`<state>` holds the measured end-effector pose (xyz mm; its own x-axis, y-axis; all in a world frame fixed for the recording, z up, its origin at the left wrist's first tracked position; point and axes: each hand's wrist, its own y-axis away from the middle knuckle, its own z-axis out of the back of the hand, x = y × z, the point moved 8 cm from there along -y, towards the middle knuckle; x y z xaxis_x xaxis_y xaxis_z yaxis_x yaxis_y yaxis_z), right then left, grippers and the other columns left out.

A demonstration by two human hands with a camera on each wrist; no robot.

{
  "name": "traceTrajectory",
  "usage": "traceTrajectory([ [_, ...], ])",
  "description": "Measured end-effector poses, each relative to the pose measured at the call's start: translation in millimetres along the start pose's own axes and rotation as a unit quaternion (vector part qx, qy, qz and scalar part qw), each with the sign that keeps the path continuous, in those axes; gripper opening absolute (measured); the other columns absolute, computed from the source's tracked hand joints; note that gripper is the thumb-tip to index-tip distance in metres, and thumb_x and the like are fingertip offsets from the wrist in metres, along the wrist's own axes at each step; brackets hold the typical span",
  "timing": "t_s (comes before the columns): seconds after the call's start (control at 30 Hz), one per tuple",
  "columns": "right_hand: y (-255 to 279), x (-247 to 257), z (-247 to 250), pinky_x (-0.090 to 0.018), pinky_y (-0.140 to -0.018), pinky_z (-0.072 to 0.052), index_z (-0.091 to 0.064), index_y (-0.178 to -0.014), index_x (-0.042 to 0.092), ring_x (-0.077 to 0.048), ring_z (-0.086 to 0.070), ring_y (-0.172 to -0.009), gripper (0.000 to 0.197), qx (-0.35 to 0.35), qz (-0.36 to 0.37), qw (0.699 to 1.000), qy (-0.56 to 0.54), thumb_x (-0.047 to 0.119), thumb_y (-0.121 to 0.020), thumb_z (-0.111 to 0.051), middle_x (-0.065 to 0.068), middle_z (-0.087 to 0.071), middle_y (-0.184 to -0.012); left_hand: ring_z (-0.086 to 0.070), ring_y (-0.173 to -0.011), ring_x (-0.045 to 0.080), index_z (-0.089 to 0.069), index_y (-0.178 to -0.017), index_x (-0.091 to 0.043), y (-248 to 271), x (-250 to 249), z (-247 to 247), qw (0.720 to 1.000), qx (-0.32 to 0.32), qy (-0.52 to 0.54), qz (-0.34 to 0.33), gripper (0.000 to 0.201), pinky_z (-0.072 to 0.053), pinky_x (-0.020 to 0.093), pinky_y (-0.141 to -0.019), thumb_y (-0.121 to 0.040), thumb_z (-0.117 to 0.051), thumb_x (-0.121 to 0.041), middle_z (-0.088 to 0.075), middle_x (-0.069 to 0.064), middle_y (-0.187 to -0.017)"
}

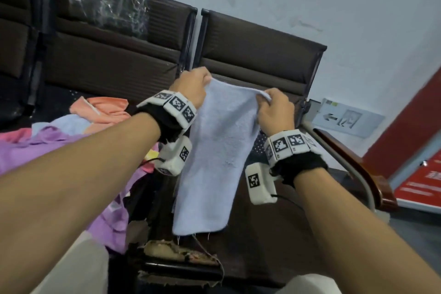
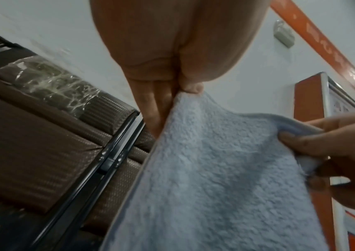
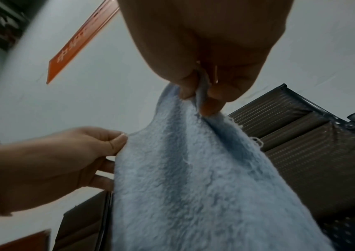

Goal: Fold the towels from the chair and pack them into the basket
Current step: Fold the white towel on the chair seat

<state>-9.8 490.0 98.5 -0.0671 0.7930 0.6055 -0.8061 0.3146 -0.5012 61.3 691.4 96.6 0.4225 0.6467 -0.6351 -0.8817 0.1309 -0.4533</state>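
A light blue towel [image 1: 214, 150] hangs lengthwise in the air in front of the brown chairs [image 1: 257, 55]. My left hand [image 1: 194, 85] pinches its upper left corner, and my right hand [image 1: 274, 107] pinches the upper right corner. In the left wrist view the left hand [image 2: 178, 88] nips the blue towel [image 2: 215, 178] between thumb and fingers. The right wrist view shows my right hand [image 3: 202, 96] pinching a bunched corner of the blue towel [image 3: 193, 186], with the left hand [image 3: 112, 144] at the far corner. The basket is not in view.
A heap of purple [image 1: 47, 148], pink, orange [image 1: 105, 110] and pale blue towels lies on the seat at the left. The seat's front edge is torn [image 1: 176, 250]. A wooden armrest [image 1: 358, 169] stands at the right, with a red sign [image 1: 420, 184] beyond it.
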Motion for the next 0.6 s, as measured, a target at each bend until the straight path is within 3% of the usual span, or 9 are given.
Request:
traceTrajectory([
  [0.1,-1,1,9,-0.031,-0.071,-0.045,-0.061,-0.092,0.018,-0.030,-0.062,-0.089,0.013,-0.043,0.019,0.998,-0.049,0.015,-0.093,-0.049,-0.009,-0.067,-0.090,-0.056,-0.097,0.034,-0.058,-0.095,-0.014,-2,-14,10,0.998,-0.053,0.038,-0.010,0.021,-0.044,0.039,-0.082,-0.098,-0.038,-0.020,-0.064,0.017,-0.100],
  [0.17,9,-2,14,-0.025,-0.068,-0.045,-0.059,-0.085,0.022,-0.021,-0.062,-0.080,0.015,-0.044,0.026,0.995,-0.084,0.011,-0.091,-0.051,0.006,-0.062,-0.075,-0.057,-0.090,0.028,-0.060,-0.095,-0.012,12,-19,13,0.993,-0.076,0.087,-0.012,0.022,-0.043,0.035,-0.077,-0.096,-0.039,-0.019,-0.066,0.014,-0.097],
  [0.23,32,-7,14,-0.018,-0.064,-0.042,-0.059,-0.084,0.024,-0.012,-0.059,-0.077,0.020,-0.028,0.038,0.994,-0.099,0.006,-0.088,-0.054,0.016,-0.059,-0.072,-0.057,-0.089,0.024,-0.062,-0.096,-0.011,37,-17,7,0.988,-0.069,0.135,-0.009,0.021,-0.041,0.032,-0.075,-0.094,-0.041,-0.017,-0.067,0.010,-0.097],
  [0.37,105,-33,-1,-0.017,-0.069,-0.047,-0.067,-0.088,0.020,-0.008,-0.061,-0.078,0.027,0.043,0.034,0.992,-0.117,-0.003,-0.081,-0.058,0.009,-0.065,-0.081,-0.057,-0.093,0.021,-0.062,-0.097,-0.011,105,3,-20,0.982,-0.022,0.185,0.012,0.020,-0.044,0.033,-0.082,-0.096,-0.042,-0.012,-0.065,0.005,-0.096],
  [0.47,161,-68,-12,-0.027,-0.075,-0.051,-0.068,-0.087,0.021,-0.014,-0.065,-0.085,0.034,0.094,-0.029,0.991,-0.089,-0.009,-0.076,-0.056,0.005,-0.069,-0.085,-0.058,-0.101,0.026,-0.063,-0.098,-0.008,157,27,-48,0.980,0.021,0.194,0.047,0.020,-0.044,0.035,-0.091,-0.097,-0.042,-0.008,-0.065,0.009,-0.100],
  [0.6,201,-106,-19,-0.036,-0.082,-0.052,-0.071,-0.091,0.018,-0.023,-0.064,-0.093,0.032,0.132,-0.106,0.985,-0.042,-0.004,-0.078,-0.051,-0.003,-0.072,-0.092,-0.056,-0.097,0.017,-0.063,-0.096,-0.012,213,56,-79,0.978,0.088,0.167,0.084,0.020,-0.035,0.021,-0.074,-0.097,-0.043,-0.010,-0.063,0.000,-0.097],
])
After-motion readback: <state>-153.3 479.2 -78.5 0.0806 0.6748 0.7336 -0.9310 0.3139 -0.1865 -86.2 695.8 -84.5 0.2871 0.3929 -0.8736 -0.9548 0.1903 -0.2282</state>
